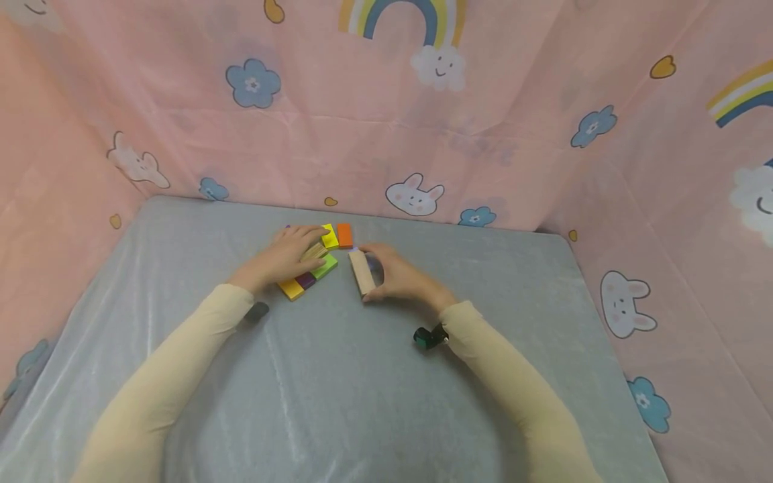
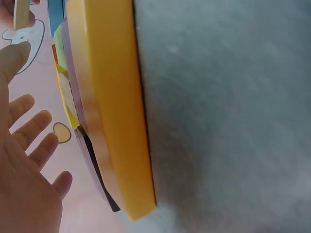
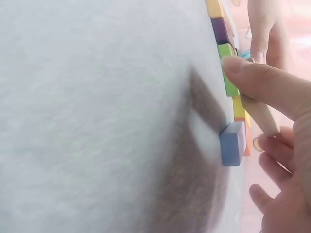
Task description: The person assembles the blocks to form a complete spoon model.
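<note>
My right hand pinches a plain wooden block between thumb and fingertips, tilted above the cloth in the right wrist view. My left hand is over a group of coloured blocks, its fingers spread and slightly bent in the left wrist view. Around it lie a yellow-orange block, a dark purple block and a green block, end to end. Another pale wooden piece shows between its thumb and fingers. Behind are a yellow block and an orange block. A blue block stands below the held block.
Grey cloth covers the table. Pink printed curtains hang along the back and both sides. A dark wrist device sits by the right sleeve, and another dark piece is under the left wrist.
</note>
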Action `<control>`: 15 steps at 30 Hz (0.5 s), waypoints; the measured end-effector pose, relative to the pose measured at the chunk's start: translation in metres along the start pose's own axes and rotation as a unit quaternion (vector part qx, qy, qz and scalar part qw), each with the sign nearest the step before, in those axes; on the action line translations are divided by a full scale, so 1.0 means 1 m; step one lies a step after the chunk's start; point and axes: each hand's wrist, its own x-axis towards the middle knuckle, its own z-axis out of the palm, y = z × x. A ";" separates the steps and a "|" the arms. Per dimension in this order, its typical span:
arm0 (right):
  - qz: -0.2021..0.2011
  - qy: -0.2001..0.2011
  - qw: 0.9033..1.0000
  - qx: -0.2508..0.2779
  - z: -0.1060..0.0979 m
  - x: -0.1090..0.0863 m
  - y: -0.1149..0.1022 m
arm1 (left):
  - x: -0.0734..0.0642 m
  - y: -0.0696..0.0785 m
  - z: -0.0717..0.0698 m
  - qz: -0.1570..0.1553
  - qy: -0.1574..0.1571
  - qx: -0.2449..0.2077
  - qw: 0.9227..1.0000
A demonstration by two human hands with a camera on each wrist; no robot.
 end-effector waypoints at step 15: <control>-0.017 0.067 0.998 0.011 0.002 -0.037 0.026 | 0.019 0.003 0.006 0.009 0.016 -0.031 0.999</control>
